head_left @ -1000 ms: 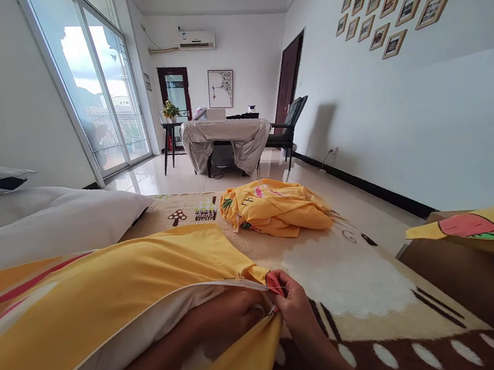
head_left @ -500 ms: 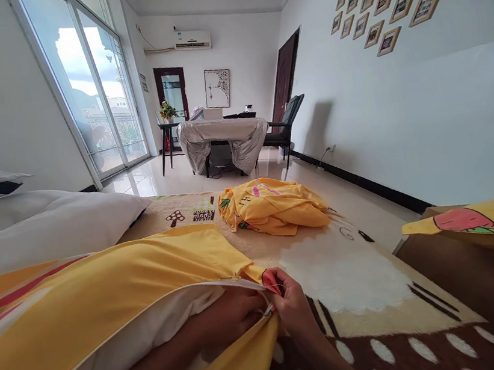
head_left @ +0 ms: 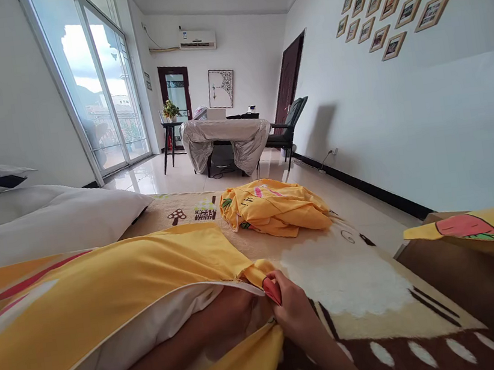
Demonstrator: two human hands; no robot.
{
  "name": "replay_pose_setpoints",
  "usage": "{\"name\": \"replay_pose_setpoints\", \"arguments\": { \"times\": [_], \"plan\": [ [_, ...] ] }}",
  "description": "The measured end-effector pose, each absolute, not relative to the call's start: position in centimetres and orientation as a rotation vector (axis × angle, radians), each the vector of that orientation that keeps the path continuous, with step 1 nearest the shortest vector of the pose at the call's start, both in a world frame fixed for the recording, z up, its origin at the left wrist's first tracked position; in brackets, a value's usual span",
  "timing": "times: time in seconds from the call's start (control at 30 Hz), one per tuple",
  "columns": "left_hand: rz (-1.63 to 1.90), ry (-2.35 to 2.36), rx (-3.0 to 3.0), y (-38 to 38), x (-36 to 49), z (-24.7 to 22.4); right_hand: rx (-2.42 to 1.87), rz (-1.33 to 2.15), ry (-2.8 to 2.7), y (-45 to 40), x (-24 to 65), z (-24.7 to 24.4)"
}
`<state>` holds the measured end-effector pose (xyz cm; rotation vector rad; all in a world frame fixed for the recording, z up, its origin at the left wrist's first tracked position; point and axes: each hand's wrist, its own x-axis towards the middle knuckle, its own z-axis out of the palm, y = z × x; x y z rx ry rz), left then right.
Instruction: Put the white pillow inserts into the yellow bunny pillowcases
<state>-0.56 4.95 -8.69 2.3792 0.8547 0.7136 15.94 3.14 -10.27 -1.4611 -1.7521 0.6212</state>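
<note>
A yellow fabric cover [head_left: 118, 281] with a white inner side and pink print lies across the left front. My left hand [head_left: 238, 310] reaches inside its opening, partly under the edge, and its fingertips are hidden. With thumb and fingers pinched, my right hand [head_left: 290, 306] grips the cover's corner, where a red printed patch shows. Both hands are close together at that corner. Beyond them a crumpled yellow cloth [head_left: 274, 205] rests on the patterned blanket [head_left: 349, 268].
White pillows [head_left: 51, 217] lie at the left. More yellow cloth with a strawberry print [head_left: 466, 226] hangs over a brown surface at the right. A covered table [head_left: 224, 130] and a black chair [head_left: 289, 128] stand farther back.
My left hand has moved slightly deeper under the cover's edge, hiding its fingers. My right hand has closed further over the corner and turned a little. The view has shifted slightly.
</note>
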Motion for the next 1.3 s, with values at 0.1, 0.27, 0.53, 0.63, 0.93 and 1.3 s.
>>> {"name": "replay_pose_setpoints", "arguments": {
  "times": [0.1, 0.27, 0.53, 0.63, 0.93, 1.3],
  "plan": [
    [0.677, 0.94, 2.424, 4.8, -0.7, -8.8, -1.514, 0.416, -1.817, 3.0, 15.8, -10.4],
    [0.55, 0.769, 2.576, 4.1, -0.9, -7.6, -1.43, 0.508, -1.724, 3.3, 15.6, -10.1],
    [0.489, 0.612, 2.675, 4.8, -0.4, -8.8, -1.365, 0.8, -1.538, 3.4, 15.4, -9.4],
    [0.467, 0.658, 2.685, 5.0, -0.3, -9.4, -1.273, 0.983, -1.479, 3.5, 15.5, -9.2],
    [0.592, 0.74, 2.555, 4.5, -0.5, -8.2, -1.04, 1.385, -1.194, 3.1, 14.9, -9.2],
    [0.555, 0.786, 2.041, 6.1, -2.1, -8.9, -0.814, 1.642, -0.799, 2.9, 13.6, -9.8]
  ]
}}
